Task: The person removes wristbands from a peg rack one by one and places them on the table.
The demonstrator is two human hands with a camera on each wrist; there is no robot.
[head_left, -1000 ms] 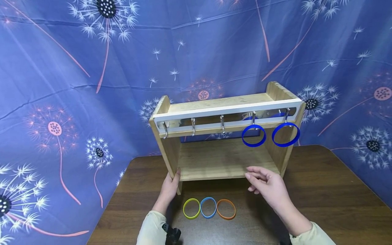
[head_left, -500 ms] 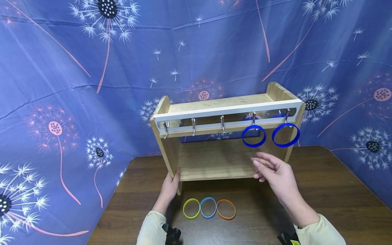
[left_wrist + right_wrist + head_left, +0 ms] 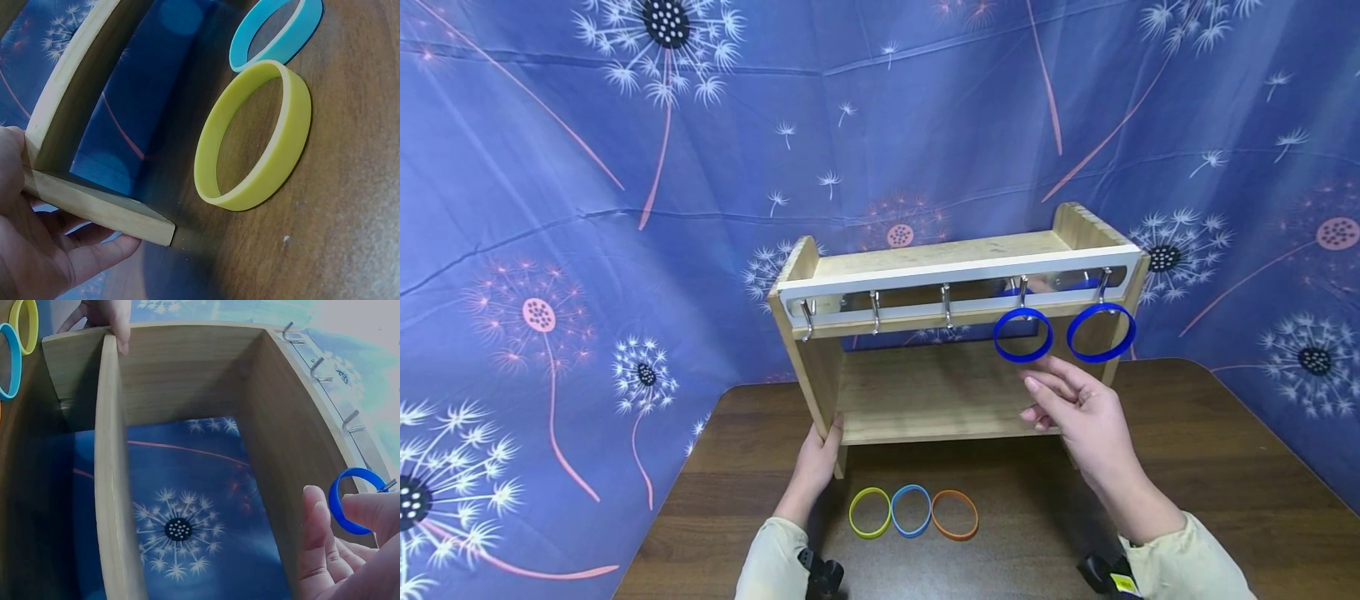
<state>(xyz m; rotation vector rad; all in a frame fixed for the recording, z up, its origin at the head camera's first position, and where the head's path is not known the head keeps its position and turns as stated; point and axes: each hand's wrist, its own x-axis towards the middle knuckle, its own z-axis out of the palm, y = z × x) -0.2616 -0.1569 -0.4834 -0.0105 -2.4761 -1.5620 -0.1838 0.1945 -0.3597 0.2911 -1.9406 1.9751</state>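
Note:
My left hand (image 3: 817,454) grips the lower left side of the wooden shelf (image 3: 925,392); in the left wrist view its fingers (image 3: 103,256) curl under the side panel. A blue wristband (image 3: 1022,335) hangs from one hook, and a second blue wristband (image 3: 1101,333) from the rightmost hook. Just below them is my right hand (image 3: 1086,412), fingers loosely bent, nothing held. In the right wrist view a blue wristband (image 3: 337,506) overlaps the thumb. Yellow (image 3: 869,512), light blue (image 3: 912,510) and orange wristbands (image 3: 955,515) lie in a row on the table.
A white-framed hook rail (image 3: 955,268) runs along the shelf's upper front, with bare hooks (image 3: 874,312) at its left and middle. The brown wooden table (image 3: 700,500) carries the shelf. Behind hangs a blue dandelion-print cloth (image 3: 715,167).
My right hand has risen and moved slightly right, from the bottom board's front edge to just under the hanging blue wristbands. The left hand keeps its grip on the shelf.

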